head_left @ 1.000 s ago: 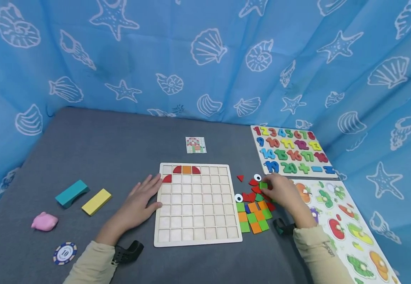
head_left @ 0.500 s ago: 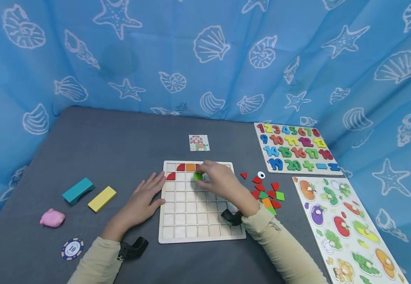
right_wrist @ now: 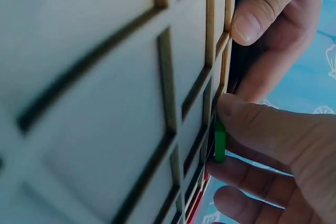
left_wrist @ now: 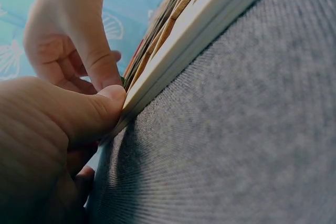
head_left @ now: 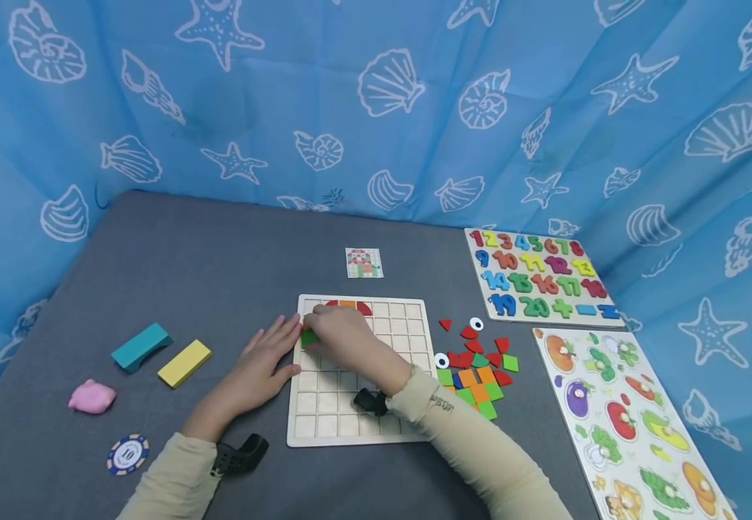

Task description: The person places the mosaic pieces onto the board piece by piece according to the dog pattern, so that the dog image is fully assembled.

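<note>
My right hand pinches a green square tile over the left column of a wooden grid board. In the right wrist view, the green tile stands on edge between thumb and fingers, close to the grid's ridges. My left hand lies along the board's left side, its fingers extended and its thumb touching the rim. An orange square sits in the top row beside a red curved piece. My right hand partly covers the upper left cells.
Loose tiles in several colours lie right of the board. A picture card lies behind it. A number puzzle and a vegetable puzzle stand at right. A teal block, yellow block, pink pig and chip lie left.
My right hand has carried the green tile from the loose tiles across the board, leftward to its left column. The left hand stays at the board's left edge.
</note>
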A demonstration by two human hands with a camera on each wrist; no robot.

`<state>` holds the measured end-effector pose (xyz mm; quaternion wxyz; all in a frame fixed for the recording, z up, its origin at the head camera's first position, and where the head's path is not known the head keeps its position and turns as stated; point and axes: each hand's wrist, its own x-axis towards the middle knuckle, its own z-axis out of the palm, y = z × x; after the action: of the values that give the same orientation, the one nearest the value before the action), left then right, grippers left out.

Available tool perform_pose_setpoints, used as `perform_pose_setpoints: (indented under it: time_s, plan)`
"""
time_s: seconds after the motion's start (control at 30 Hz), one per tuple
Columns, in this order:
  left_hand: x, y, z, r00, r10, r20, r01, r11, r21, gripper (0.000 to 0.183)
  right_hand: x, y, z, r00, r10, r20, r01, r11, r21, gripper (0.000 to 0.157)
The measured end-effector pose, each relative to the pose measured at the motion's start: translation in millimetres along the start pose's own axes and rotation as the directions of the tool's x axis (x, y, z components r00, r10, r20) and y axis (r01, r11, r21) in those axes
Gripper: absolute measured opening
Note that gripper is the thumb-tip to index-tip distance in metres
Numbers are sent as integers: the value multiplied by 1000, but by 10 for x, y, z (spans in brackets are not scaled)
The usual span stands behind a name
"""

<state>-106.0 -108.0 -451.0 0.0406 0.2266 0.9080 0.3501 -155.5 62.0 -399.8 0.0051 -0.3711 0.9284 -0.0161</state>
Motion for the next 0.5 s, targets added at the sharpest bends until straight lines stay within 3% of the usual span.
perform_pose_setpoints:
  time_s: [0.2,0.33,0.5]
  plan:
    - [-3,-15,58,1000,25,13,-25,1000,-4,64,-76,3,14,999,29,40,-30,999,23,28]
    - [7,-34,54,1000,13,0,-13,1000,7,65,-188,106,-98,997,65,30,-67,994,82,34]
    - [27,-57,51,1000,-4,0,4,1000,22,66,-589,417,-300,984,175,-14,-170,971,166,33]
